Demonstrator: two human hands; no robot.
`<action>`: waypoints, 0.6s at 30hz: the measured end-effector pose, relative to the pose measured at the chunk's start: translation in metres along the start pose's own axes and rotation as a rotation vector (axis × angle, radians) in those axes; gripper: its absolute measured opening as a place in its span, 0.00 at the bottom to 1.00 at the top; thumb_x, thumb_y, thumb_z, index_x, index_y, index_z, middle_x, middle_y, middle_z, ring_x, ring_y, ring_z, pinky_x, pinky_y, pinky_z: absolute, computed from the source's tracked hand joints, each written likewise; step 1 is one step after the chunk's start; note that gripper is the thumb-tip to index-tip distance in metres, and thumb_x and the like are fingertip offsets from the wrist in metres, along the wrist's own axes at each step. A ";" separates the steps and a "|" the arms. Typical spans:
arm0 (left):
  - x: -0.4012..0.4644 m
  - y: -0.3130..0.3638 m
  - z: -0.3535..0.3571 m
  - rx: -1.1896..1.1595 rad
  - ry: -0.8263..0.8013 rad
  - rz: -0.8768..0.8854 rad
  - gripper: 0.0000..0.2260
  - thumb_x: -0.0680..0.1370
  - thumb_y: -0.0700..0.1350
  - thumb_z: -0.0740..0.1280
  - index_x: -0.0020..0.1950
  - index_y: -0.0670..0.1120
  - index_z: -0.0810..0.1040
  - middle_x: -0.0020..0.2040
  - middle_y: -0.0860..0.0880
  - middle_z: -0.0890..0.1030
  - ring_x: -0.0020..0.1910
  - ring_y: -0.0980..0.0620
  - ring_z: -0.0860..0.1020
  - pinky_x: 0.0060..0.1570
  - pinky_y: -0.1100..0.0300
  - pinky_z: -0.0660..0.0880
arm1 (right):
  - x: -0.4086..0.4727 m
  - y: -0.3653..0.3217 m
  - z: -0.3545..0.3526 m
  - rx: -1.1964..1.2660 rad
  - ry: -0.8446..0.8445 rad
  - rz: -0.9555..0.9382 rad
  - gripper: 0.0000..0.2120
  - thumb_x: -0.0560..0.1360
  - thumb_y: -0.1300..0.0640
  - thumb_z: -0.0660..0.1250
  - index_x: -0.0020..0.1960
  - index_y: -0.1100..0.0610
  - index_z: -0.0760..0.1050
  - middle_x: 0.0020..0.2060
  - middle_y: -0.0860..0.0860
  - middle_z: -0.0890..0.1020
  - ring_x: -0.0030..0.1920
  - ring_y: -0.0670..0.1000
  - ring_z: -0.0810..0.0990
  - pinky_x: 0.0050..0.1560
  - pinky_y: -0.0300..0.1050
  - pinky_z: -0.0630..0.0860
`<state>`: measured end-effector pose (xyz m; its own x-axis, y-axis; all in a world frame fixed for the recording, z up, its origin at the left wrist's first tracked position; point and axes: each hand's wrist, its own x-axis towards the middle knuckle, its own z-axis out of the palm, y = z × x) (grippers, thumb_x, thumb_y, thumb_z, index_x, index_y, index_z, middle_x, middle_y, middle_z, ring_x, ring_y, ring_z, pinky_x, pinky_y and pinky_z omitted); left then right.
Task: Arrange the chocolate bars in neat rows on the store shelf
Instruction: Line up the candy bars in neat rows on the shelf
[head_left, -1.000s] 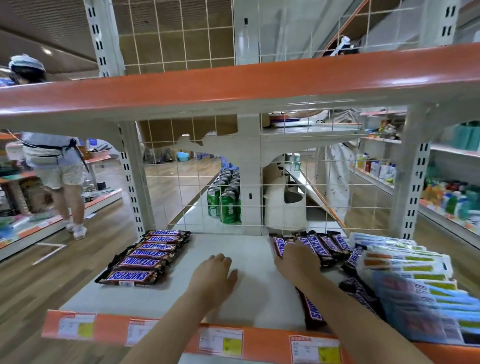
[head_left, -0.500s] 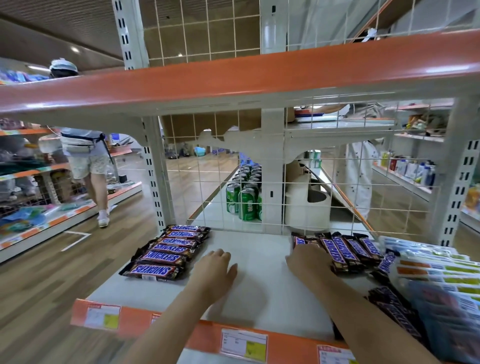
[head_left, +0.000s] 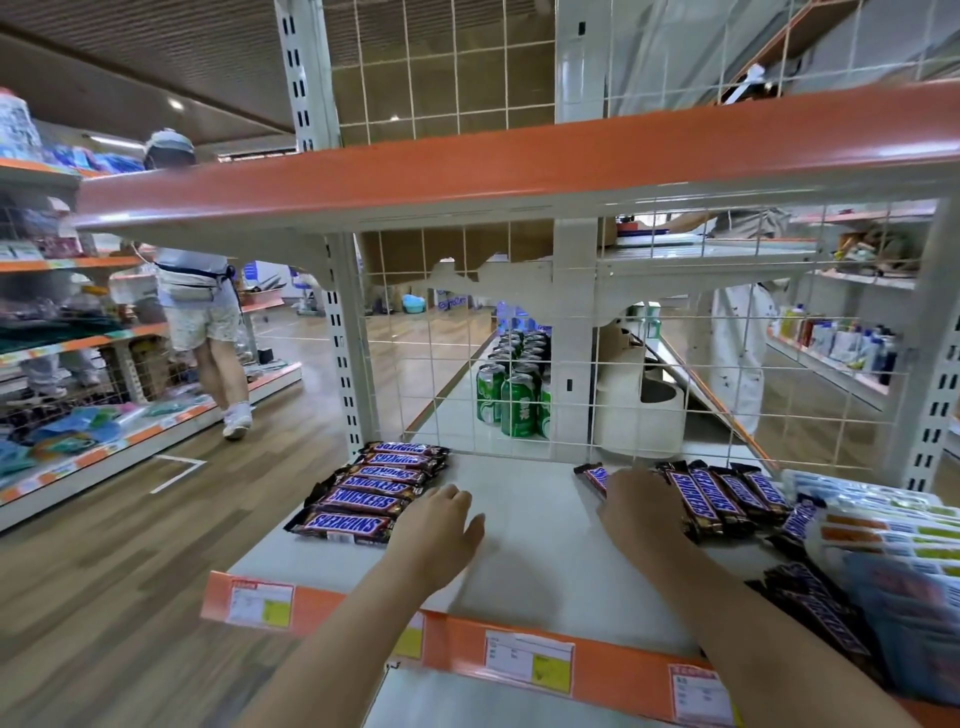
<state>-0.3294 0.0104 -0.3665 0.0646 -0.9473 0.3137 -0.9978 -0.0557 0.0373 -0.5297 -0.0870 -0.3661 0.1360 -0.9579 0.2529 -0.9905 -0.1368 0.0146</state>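
Right hand (head_left: 644, 506): palm down at the back of the white metal shelf board (head_left: 524, 519), fingers spread over the near ends of a fan of brown-wrapped Snickers chocolate bars (head_left: 722, 493); whether the fingers close on any bar cannot be told, since the hand covers them. One bar's end (head_left: 592, 475) shows just left of the fingertips.

Left hand (head_left: 439, 527): flat and loose on the bare shelf, fingers together, holding nothing, its little-finger side just beside the nearest bar of the left stack.

Left stack of Snickers bars (head_left: 374, 488): six, lying crosswise in a tidy column (labels upside down to the viewer), from mid-shelf to the white wire grid back panel (head_left: 415, 364).

Loose dark-wrapped bars (head_left: 815, 608): piled at the right front, against a heap of white and blue packets (head_left: 893, 535).

Orange shelf-edge strip (head_left: 457, 636): carries white and yellow price labels (head_left: 530, 660).

Behind the grid: green drink cans (head_left: 511, 400) in rows.
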 end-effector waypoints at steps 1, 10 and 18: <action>-0.002 -0.001 -0.001 0.010 -0.004 -0.001 0.18 0.81 0.53 0.53 0.62 0.43 0.72 0.59 0.48 0.74 0.60 0.48 0.72 0.53 0.56 0.70 | -0.002 -0.003 -0.002 -0.047 0.046 -0.046 0.13 0.78 0.57 0.60 0.60 0.58 0.74 0.57 0.53 0.76 0.59 0.53 0.76 0.56 0.44 0.72; -0.014 -0.020 -0.015 0.031 0.068 -0.018 0.18 0.81 0.53 0.54 0.66 0.45 0.70 0.62 0.48 0.73 0.61 0.49 0.70 0.53 0.57 0.70 | -0.024 -0.031 -0.029 -0.156 0.551 -0.533 0.23 0.42 0.63 0.79 0.37 0.60 0.82 0.33 0.54 0.79 0.31 0.53 0.78 0.33 0.42 0.76; -0.030 -0.045 -0.026 0.080 0.201 -0.061 0.30 0.79 0.57 0.58 0.76 0.45 0.55 0.74 0.48 0.59 0.73 0.48 0.59 0.70 0.56 0.58 | -0.036 -0.049 -0.038 -0.007 0.683 -0.718 0.25 0.52 0.59 0.82 0.48 0.59 0.82 0.40 0.53 0.82 0.39 0.52 0.81 0.41 0.42 0.78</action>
<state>-0.2859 0.0496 -0.3532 0.1193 -0.8602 0.4959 -0.9896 -0.1436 -0.0111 -0.4871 -0.0368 -0.3393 0.6653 -0.2967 0.6851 -0.6779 -0.6246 0.3878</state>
